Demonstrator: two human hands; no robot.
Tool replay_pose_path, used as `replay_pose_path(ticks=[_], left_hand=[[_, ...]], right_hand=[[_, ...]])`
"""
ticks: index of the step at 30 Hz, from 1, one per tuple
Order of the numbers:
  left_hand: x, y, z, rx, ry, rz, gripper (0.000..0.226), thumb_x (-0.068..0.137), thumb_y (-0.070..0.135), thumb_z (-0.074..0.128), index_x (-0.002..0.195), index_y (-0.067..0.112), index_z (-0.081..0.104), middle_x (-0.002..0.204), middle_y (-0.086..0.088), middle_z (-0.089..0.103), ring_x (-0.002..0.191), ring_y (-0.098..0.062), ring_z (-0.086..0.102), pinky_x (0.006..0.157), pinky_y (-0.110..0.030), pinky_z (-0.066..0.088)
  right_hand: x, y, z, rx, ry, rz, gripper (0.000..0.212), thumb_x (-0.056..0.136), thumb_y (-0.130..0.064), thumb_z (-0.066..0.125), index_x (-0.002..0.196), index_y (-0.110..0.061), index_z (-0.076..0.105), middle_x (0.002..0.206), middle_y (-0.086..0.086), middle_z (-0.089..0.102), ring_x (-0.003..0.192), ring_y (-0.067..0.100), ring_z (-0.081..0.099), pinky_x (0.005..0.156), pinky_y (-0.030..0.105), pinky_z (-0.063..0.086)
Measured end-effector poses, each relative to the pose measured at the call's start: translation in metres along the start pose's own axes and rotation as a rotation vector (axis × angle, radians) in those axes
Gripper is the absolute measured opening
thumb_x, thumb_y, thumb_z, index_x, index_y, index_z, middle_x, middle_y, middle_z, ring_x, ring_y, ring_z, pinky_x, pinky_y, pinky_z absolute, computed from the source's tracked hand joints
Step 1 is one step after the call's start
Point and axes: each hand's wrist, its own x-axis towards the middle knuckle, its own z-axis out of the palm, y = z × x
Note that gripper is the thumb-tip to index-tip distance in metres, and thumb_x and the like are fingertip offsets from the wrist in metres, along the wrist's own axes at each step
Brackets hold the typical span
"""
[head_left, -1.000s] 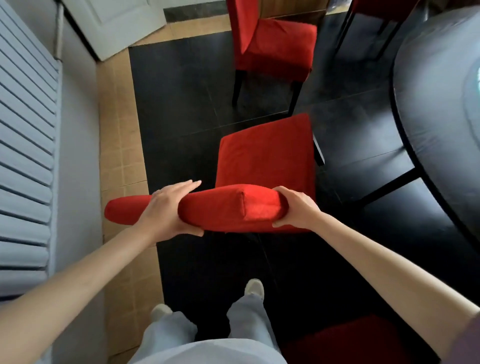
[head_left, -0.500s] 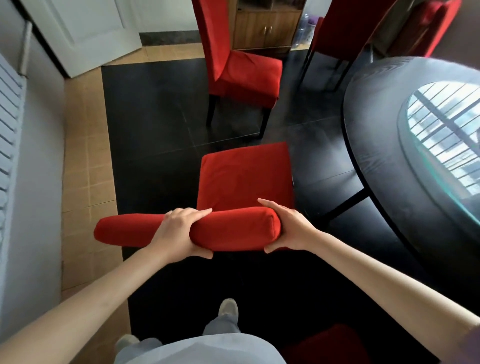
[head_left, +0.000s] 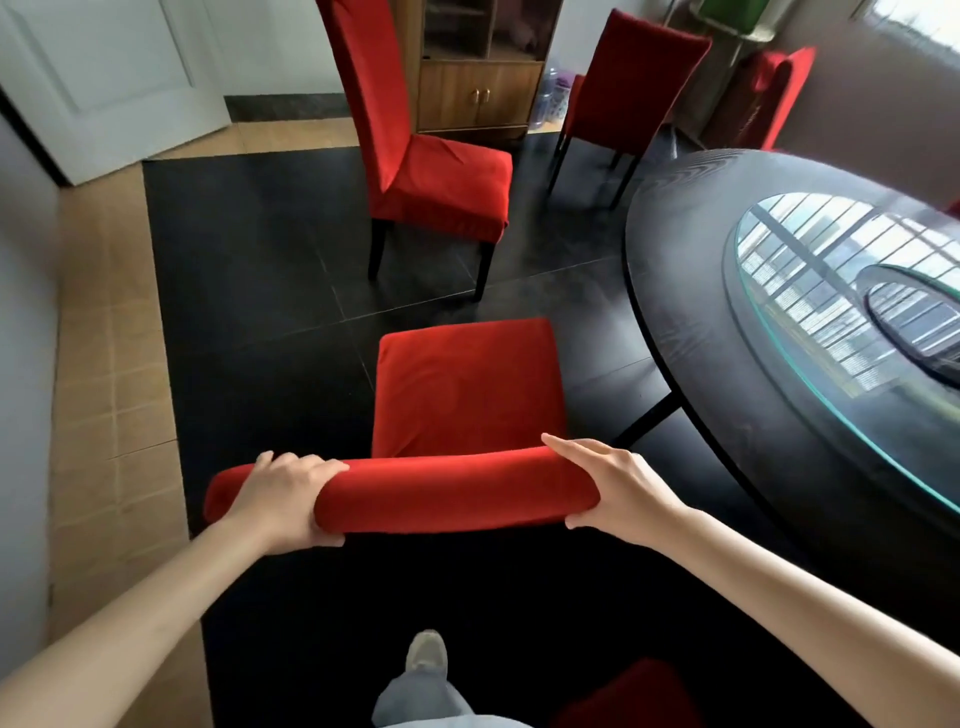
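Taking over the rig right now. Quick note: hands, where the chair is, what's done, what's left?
left hand: grips the chair by the top of its backrest, fingers curled over, near the left end.
right hand: clasps the right end of the backrest, thumb underneath.
The chair stands on the dark floor beside the round table, seat not tucked under.
Done: chair in hand. Left: probably set it in at the table; mind the second red chair ahead.

Held chair (head_left: 467, 405): solid red fabric cover, unpatterned. Round tabletop (head_left: 691, 270): black with visible wood grain. Floor (head_left: 260, 270): black tiles, bordered by tan tiles (head_left: 109, 374).
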Motion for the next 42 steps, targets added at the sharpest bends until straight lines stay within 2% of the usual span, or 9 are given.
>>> replay_pose_path(ticks=[3,8,12,15,20,26,34,42], left_hand=[[0.012,0.014,-0.010,0.120,-0.028,0.063,0.089,0.059,0.079,0.058,0.135,0.038,0.041,0.121,0.014,0.058,0.110,-0.012,0.055,0.104,-0.039,0.032],[0.041,0.031,-0.036,0.241,-0.037,0.153,0.080,0.058,0.079,0.058,0.124,0.034,0.049,0.111,0.008,0.062,0.101,-0.017,0.059,0.095,-0.033,0.040],[0.068,0.045,-0.050,0.327,-0.031,0.219,0.076,0.056,0.080,0.059,0.116,0.033,0.053,0.106,0.007,0.063,0.096,-0.017,0.060,0.086,-0.031,0.045],[0.077,0.049,-0.052,0.385,-0.055,0.256,0.079,0.054,0.080,0.061,0.117,0.034,0.052,0.107,0.007,0.062,0.095,-0.018,0.059,0.083,-0.030,0.045],[0.070,0.041,-0.038,0.370,-0.054,0.257,0.081,0.057,0.077,0.062,0.125,0.035,0.049,0.111,0.008,0.060,0.095,-0.016,0.056,0.086,-0.029,0.044],[0.069,0.043,-0.038,0.347,-0.028,0.252,0.081,0.058,0.076,0.064,0.126,0.035,0.049,0.112,0.007,0.060,0.096,-0.017,0.055,0.087,-0.030,0.043],[0.066,0.038,-0.037,0.350,0.006,0.266,0.079,0.057,0.077,0.064,0.123,0.036,0.049,0.110,0.007,0.061,0.096,-0.017,0.055,0.085,-0.028,0.041],[0.061,0.014,-0.040,0.431,0.004,0.382,0.081,0.056,0.079,0.065,0.121,0.035,0.049,0.110,0.005,0.060,0.095,-0.019,0.056,0.082,-0.031,0.042]], right_hand=[[-0.010,0.018,-0.001,0.036,0.006,0.045,0.100,0.061,-0.026,0.088,0.145,-0.042,0.036,0.141,-0.020,0.046,0.124,0.004,0.049,0.096,0.008,0.031],[-0.031,0.040,0.017,0.082,0.022,0.125,0.101,0.058,-0.024,0.089,0.143,-0.040,0.039,0.140,-0.016,0.050,0.123,0.004,0.050,0.093,0.003,0.027],[-0.048,0.049,0.042,0.122,0.069,0.209,0.099,0.059,-0.023,0.088,0.144,-0.037,0.039,0.141,-0.012,0.050,0.124,0.009,0.052,0.095,0.010,0.033],[-0.056,0.051,0.061,0.151,0.063,0.248,0.099,0.059,-0.025,0.088,0.145,-0.035,0.039,0.142,-0.011,0.049,0.126,0.008,0.050,0.097,0.010,0.031],[-0.059,0.045,0.081,0.125,0.066,0.258,0.098,0.062,-0.026,0.086,0.146,-0.035,0.037,0.146,-0.010,0.045,0.128,0.009,0.049,0.101,0.015,0.036],[-0.045,0.033,0.075,-0.014,-0.048,0.362,0.104,0.064,-0.041,0.080,0.150,-0.043,0.021,0.147,-0.008,0.041,0.121,0.019,0.055,0.094,0.027,0.045],[-0.047,0.015,0.080,-0.040,-0.015,0.477,0.094,0.064,-0.033,0.079,0.145,-0.044,0.032,0.132,-0.005,0.054,0.112,0.020,0.059,0.090,0.028,0.046],[-0.063,-0.038,0.104,-0.039,0.029,0.630,0.089,0.068,-0.026,0.077,0.144,-0.043,0.034,0.124,-0.004,0.058,0.109,0.019,0.059,0.091,0.027,0.045]])
